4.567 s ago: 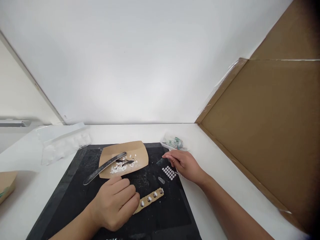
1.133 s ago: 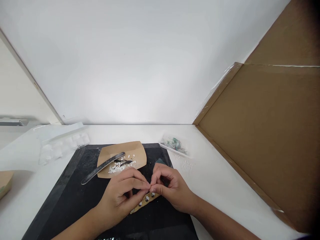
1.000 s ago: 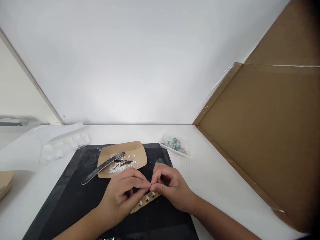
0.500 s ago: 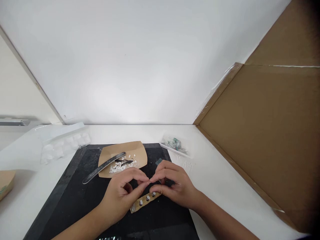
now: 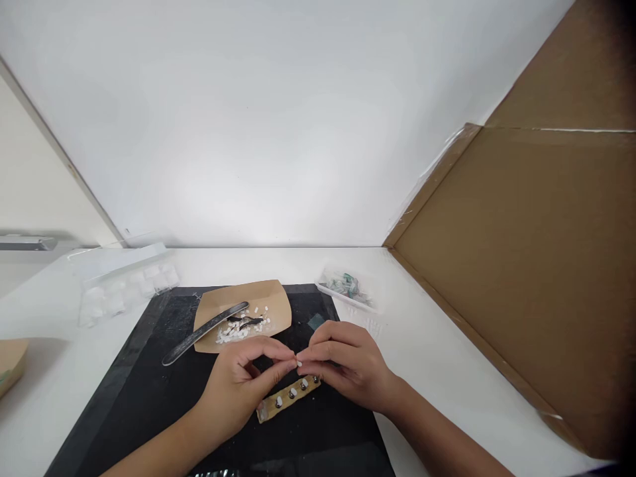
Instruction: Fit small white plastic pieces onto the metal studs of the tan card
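My left hand (image 5: 248, 377) and my right hand (image 5: 346, 361) meet over the black mat, thumb and fingers pinched. Between their fingertips shows a small white nail tip (image 5: 299, 362), partly covered by the fingers. Just below lies a narrow tan strip (image 5: 271, 412) bearing several shiny round metal studs, some with a white nail tip (image 5: 292, 393) on top. Its right end is close under my right hand. Behind my left hand, a tan paper tray (image 5: 268, 295) holds loose white nail tips (image 5: 233, 333) and dark scraps. A curved black nail file (image 5: 203, 333) rests across its left side.
The black mat (image 5: 134, 397) covers the middle of the white table. At back right stands a clear box (image 5: 348, 288) of greenish pieces, at back left a clear case (image 5: 126, 291) with white contents. Cardboard (image 5: 521, 265) walls the right; another tan tray (image 5: 12, 361) is far left.
My right thumb has moved up against the fingers, closing the pinch, and the right end of the strip now shows. The white nail tip between the hands is more visible.
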A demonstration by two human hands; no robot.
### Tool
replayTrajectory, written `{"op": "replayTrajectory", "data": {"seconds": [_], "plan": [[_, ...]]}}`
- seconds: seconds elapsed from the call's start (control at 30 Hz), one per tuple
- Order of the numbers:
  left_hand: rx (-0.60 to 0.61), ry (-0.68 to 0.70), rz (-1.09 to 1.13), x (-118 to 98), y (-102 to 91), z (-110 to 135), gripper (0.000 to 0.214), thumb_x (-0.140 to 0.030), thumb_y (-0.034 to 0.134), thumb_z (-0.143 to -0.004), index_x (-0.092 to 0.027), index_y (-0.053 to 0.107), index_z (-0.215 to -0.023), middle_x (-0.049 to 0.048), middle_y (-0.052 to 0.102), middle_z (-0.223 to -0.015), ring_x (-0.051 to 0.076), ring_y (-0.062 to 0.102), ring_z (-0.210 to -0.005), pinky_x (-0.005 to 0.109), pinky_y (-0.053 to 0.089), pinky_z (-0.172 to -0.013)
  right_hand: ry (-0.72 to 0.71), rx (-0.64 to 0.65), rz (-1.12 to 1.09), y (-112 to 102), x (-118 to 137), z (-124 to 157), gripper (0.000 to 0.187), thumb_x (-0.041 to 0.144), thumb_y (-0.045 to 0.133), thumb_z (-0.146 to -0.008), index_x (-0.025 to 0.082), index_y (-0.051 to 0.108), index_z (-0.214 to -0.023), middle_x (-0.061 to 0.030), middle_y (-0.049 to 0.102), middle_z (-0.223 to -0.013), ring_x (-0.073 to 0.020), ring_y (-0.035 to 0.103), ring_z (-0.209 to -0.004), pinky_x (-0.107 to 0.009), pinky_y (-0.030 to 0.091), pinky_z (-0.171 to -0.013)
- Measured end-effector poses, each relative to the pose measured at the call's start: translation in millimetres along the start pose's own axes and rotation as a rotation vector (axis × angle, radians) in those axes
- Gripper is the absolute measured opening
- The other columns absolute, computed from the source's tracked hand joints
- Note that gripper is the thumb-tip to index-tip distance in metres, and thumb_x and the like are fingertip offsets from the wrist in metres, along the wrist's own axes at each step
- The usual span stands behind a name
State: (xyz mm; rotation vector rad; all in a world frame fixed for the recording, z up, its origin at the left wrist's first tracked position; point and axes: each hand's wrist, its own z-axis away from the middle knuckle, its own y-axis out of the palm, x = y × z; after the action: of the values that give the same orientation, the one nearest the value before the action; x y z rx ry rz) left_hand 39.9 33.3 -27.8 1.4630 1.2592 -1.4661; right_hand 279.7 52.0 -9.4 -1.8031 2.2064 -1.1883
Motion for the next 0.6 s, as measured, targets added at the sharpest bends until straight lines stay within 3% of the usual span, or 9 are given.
{"op": "replayTrajectory", "data": {"seconds": [0.17, 0.37, 0.6], "plan": [[-0.042, -0.130, 0.069, 0.5, 2.8, -1.5, 0.028, -0.046, 0.085, -0.084, -0.019, 0.087, -0.091, 0.0091, 0.081, -0.101, 0.007, 0.062, -0.049, 0.013, 0.047, -0.035, -0.046, 0.008, 0.103, -1.2, -1.2, 1.8, 0.014, 0.027, 0.079, -0.098, 0.025, 0.078, -0.112, -0.0005, 0.073, -0.087, -0.0118, 0.067, -0.074, -0.025, 0.049, -0.067], [-0.080, -0.189, 0.115, -5.9, 7.1, -2.6, 0.033, -0.049, 0.090, -0.077, -0.018, 0.087, -0.086, 0.0104, 0.083, -0.097, 0.006, 0.057, -0.045, 0.013, 0.043, -0.034, -0.053, 0.039, 0.146, -2.1, -2.8, 3.4, 0.015, 0.028, 0.079, -0.097, 0.025, 0.077, -0.112, -0.0005, 0.073, -0.088, -0.0125, 0.067, -0.074, -0.027, 0.048, -0.068], [-0.055, -0.204, 0.147, -5.6, 6.7, -4.3, 0.033, -0.048, 0.090, -0.078, -0.017, 0.087, -0.089, 0.0070, 0.077, -0.072, 0.008, 0.056, -0.046, 0.013, 0.041, -0.035, -0.024, 0.047, 0.095, -1.3, -0.2, 1.3, 0.013, 0.028, 0.077, -0.099, 0.024, 0.075, -0.110, -0.0016, 0.073, -0.087, -0.0135, 0.066, -0.074, -0.026, 0.049, -0.067]]}}
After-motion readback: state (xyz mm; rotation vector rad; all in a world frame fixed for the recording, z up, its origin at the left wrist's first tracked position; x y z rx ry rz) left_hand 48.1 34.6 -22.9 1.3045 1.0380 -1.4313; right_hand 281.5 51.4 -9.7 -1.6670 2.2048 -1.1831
